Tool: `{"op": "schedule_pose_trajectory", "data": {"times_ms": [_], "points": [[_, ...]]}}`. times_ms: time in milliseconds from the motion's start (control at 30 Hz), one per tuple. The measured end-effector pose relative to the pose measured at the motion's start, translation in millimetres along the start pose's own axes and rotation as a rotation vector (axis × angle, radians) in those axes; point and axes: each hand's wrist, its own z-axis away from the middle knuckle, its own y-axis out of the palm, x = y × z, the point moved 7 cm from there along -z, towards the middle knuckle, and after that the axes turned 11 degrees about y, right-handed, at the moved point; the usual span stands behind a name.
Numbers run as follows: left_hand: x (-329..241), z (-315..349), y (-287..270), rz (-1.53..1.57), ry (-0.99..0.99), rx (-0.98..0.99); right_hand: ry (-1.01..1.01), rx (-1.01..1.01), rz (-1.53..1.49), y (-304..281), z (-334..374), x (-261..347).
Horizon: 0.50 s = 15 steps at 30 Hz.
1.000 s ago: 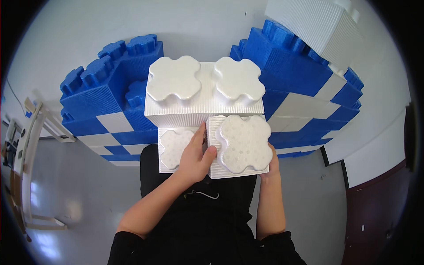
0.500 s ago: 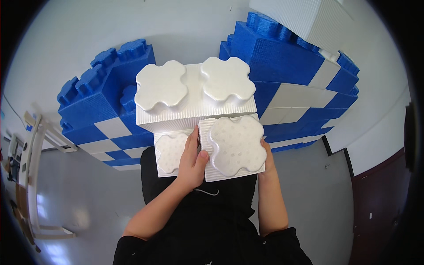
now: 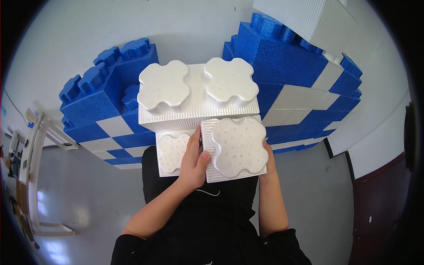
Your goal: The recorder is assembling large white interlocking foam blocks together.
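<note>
Between my two hands is a small white foam building block [image 3: 240, 146] with one four-lobed stud facing up. My left hand [image 3: 194, 164] presses against its left side, thumb on the near edge. The fingers of my right hand [image 3: 269, 161] wrap its right side, partly hidden behind it. Just left of my left hand, another white single-stud block [image 3: 170, 152] sits lower down. Behind both, a larger white block [image 3: 198, 90] with two studs stands higher, its ribbed front face close to the held block.
A stepped wall of blue and white blocks curves round on the left [image 3: 95, 110] and right [image 3: 300, 84]. A big white block [image 3: 304, 22] rests on top at the right. A white table [image 3: 35, 172] stands far left, a dark red door [image 3: 380, 207] at far right.
The whole view has shifted slightly, so everything sits a little further right. My hands keep the same hold on the white block, which stays in place against the larger one.
</note>
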Motion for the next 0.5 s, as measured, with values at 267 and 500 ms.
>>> {"op": "schedule_pose_trajectory", "data": {"times_ms": [267, 500], "points": [[-2.5, -0.1, -1.3, 0.005, 0.006, -0.007, -0.009, 0.003, 0.014, 4.3, 2.0, 2.5], [1.7, 1.4, 5.3, -0.030, 0.040, -0.046, 0.016, 0.012, -0.025, 8.5, 6.4, 2.7]]}}
